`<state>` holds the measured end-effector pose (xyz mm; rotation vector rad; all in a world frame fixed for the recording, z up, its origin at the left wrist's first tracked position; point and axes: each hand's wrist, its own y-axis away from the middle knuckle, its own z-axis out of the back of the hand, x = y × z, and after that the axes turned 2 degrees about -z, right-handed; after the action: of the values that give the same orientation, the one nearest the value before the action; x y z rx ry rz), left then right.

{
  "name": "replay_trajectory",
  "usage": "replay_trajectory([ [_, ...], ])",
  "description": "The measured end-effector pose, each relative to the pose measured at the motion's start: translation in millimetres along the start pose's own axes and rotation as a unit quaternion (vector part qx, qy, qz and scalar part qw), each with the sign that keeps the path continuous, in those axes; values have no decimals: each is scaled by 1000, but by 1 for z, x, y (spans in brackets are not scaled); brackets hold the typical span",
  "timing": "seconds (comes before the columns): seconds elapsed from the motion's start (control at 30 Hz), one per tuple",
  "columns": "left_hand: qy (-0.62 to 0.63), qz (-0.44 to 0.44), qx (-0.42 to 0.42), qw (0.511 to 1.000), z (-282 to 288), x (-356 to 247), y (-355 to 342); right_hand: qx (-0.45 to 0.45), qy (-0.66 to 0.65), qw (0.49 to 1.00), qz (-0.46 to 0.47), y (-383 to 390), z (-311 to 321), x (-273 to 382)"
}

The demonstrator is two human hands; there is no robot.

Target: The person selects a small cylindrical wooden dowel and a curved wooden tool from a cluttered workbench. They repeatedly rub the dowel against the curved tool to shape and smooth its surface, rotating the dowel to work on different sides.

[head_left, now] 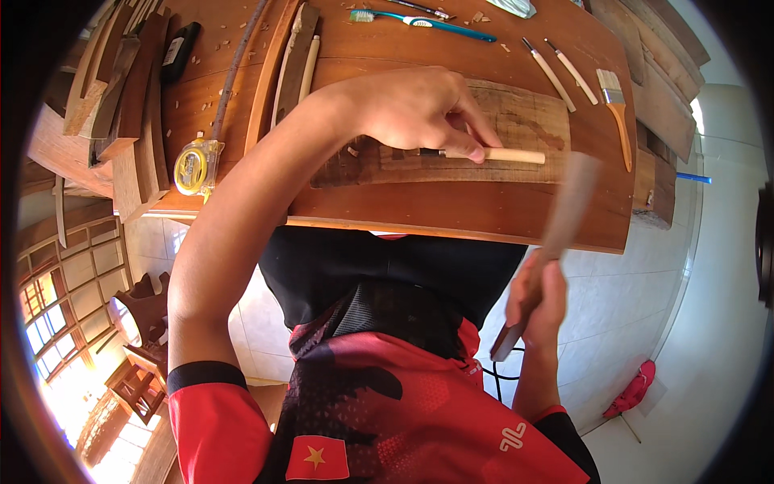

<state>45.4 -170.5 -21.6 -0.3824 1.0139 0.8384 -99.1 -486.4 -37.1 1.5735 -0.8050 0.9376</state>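
Over a wooden board (528, 121) on the table, my left hand (427, 113) grips a carving chisel (520, 156) by its pale wooden handle. The chisel lies low and nearly level, its butt end facing right; its dark metal end is mostly hidden beneath my hand. My right hand (538, 298) is wrapped around a flat wooden stick (564, 214) at the table's front edge. The stick tilts upward, and its upper end, blurred by motion, is just right of the chisel's butt, apart from it.
Two slim chisels (550, 77), a paintbrush (617, 117) and a toothbrush (427, 24) lie beyond and right of the board. A yellow tape measure (196, 168) sits at left, near stacked wood pieces (129, 105). More planks (653, 89) are at right. Wood chips are scattered about.
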Motion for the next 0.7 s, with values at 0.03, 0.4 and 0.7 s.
replay_trajectory([
  [0.03, 2, -14, -3, 1000, -2, 1, 0, 37, 81, 996, -16, 1, -1, -3],
  [0.4, 4, -49, -5, 999, -2, 4, 0, -12, -39, 999, 16, -1, 3, -6],
  [0.7, -16, -50, -14, 999, 0, 3, 0, 3, -35, 999, -4, -5, 2, -9],
])
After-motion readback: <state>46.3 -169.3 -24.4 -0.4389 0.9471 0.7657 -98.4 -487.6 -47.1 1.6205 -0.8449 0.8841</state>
